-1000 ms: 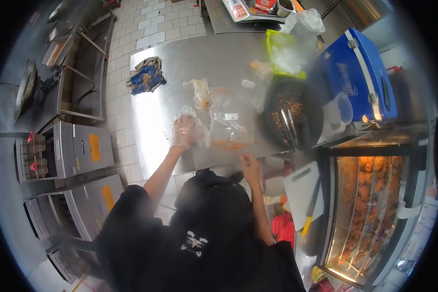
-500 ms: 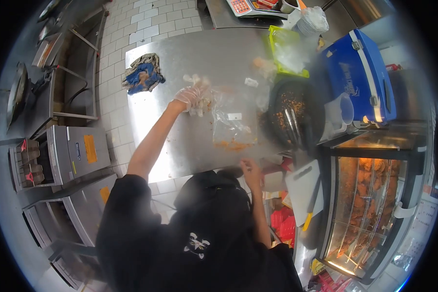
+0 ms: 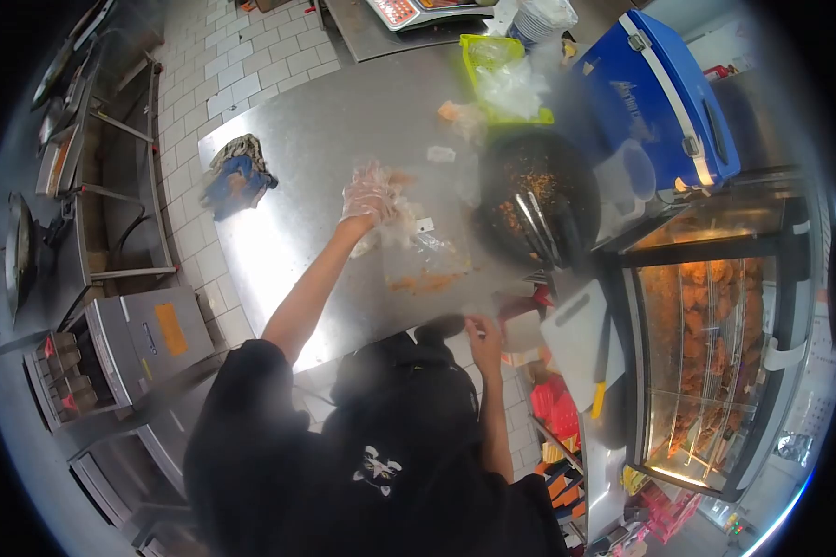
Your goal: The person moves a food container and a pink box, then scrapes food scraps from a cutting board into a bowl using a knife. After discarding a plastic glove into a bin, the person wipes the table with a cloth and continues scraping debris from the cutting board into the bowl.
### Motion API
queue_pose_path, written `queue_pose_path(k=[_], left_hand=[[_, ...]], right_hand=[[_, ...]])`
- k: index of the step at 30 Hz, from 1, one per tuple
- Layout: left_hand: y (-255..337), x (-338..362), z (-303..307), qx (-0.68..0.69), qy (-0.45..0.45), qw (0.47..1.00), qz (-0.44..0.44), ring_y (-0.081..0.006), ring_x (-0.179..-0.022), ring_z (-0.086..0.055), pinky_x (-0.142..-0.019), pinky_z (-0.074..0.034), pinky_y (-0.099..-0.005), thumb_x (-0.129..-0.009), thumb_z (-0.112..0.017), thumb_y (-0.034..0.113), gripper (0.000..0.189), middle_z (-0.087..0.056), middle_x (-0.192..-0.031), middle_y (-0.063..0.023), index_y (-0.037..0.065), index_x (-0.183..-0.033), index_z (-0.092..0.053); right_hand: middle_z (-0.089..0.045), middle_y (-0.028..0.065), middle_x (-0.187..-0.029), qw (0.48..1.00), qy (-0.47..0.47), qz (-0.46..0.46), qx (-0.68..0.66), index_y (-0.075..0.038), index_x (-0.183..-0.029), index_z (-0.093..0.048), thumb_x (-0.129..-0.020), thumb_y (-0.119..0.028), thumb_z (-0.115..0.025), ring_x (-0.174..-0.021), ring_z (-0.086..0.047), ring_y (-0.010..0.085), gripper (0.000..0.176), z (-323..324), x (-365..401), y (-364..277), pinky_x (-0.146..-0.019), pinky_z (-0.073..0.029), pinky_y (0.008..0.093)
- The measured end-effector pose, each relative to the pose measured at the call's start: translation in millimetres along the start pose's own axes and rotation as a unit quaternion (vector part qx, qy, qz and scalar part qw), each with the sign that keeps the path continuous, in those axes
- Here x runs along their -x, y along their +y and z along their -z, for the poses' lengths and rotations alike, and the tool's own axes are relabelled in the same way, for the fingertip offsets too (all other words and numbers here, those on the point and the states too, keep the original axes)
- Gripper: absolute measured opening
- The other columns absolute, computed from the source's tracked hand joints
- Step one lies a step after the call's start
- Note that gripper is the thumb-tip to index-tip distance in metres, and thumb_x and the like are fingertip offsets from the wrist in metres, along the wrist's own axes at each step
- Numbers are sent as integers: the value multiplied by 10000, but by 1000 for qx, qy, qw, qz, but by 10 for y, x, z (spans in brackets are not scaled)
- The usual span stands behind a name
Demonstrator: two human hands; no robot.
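Plastic, crumpled, clear and whitish (image 3: 397, 221), is bunched under and beside the left hand (image 3: 368, 195), which wears a thin transparent glove and seems closed round part of it, though the folds hide the fingertips. A second ago this hand was nearer the person's side of the brushed-metal table (image 3: 316, 121), pressed on one loose bundle, with another crumpled piece lying free beyond it; now that farther piece can no longer be told apart as a separate heap. I judge that the loose wrappings are being gathered into one handful and that the gathering is only partly done.

Just beside the handful, a flat clear plastic bag (image 3: 437, 243) with a small white label (image 3: 424, 225) lies spread on the metal, about where it was. Orange-brown residue (image 3: 427, 282) shows along its near edge.

The bare right hand (image 3: 485, 342) stays by the table's near edge, fingers loosely curled; whether it holds anything, I cannot tell.

Metal tongs (image 3: 541, 227) rest in a round black pan (image 3: 506, 176) to the right, and a crumpled blue-and-grey cloth (image 3: 240, 176) lies at the left edge, well apart from both hands.
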State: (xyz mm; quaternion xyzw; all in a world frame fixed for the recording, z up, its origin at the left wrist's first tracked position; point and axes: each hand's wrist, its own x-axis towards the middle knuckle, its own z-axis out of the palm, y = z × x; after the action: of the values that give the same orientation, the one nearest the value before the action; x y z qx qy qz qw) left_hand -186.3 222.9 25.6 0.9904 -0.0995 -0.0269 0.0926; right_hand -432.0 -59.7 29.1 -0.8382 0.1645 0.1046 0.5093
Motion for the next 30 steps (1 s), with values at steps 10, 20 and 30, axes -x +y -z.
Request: queue_pose_path(k=[10, 20, 30], left_hand=[[9, 245, -295, -2, 159, 968, -194, -285, -1015, -543, -868, -432, -403, -805, -593, 131, 377, -600, -1051, -116, 119, -1181, -585], [289, 503, -507, 3, 125, 963, -239, -250, -1184, -479, -982, -370, -422, -787, -651, 254, 671, -489, -1280, -81, 118, -1388, -386], [323, 269, -256, 166, -253, 946, -113, -383, -1088, -555, -921, -467, -449, -749, -675, 173, 697, -559, -1204, -197, 111, -1382, -391]], right_hand=[[-507, 145, -1281, 961, 112, 216, 135, -83, -1203, -588, -844, -149, -611, -1132, -469, 332, 365, -453, -539, -176, -959, -390, 412], [-486, 94, -1332, 912, 30, 218, 347, -87, -1250, -562, -840, -133, -588, -1103, -449, 315, 414, -647, -950, -340, -894, -397, 442], [-547, 85, -1261, 939, -10, 257, 228, -43, -1150, -609, -839, -109, -569, -1138, -459, 303, 321, -604, -1190, -467, -955, -394, 438]])
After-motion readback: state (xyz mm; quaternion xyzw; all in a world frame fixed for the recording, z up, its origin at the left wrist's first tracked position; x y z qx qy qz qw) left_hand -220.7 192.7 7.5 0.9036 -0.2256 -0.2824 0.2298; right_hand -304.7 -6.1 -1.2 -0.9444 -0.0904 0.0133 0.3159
